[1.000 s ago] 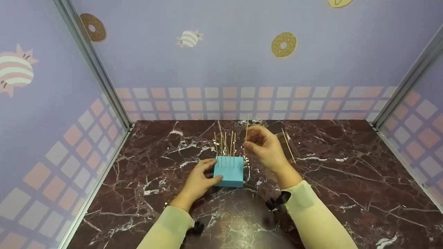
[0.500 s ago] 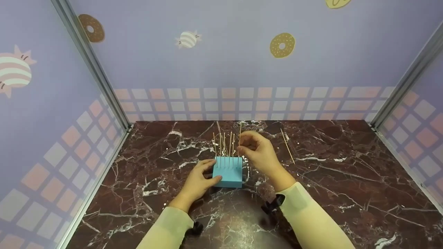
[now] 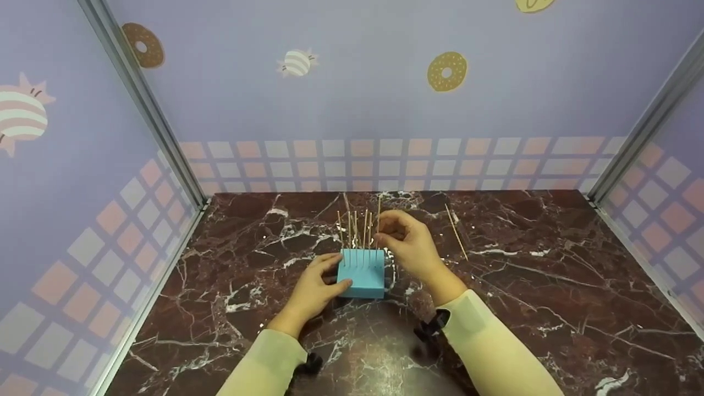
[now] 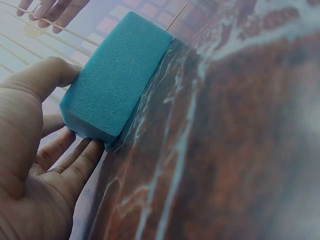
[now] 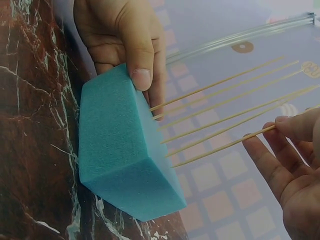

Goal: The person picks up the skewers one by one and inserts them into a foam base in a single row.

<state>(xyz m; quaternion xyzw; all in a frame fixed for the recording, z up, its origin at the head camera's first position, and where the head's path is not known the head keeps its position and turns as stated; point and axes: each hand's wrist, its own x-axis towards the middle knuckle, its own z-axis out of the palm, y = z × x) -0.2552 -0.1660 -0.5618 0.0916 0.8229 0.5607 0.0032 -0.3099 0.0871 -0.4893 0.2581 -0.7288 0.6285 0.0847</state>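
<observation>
A light-blue foam block [image 3: 360,285] stands on the marbled tabletop. My left hand [image 3: 314,287] grips its left side, the thumb on the near top edge and the fingers around the far side. Several thin bamboo skewers [image 5: 216,84] rise from the block's top in a row. At the right end of that row, my right hand [image 3: 410,239] pinches another skewer [image 5: 210,151] between thumb and fingers. This skewer is upright, and its lower tip meets the block's top in the right wrist view.
A loose skewer [image 3: 456,232] lies on the dark red marbled table [image 3: 550,308], right of my right hand. Patterned purple panels [image 3: 374,99] close off the back and both sides. A black device [image 3: 433,325] sits at my right wrist.
My right hand has moved left and slightly down with the skewer, from beside the block to over its top at the right end. The left hand has stayed on the block.
</observation>
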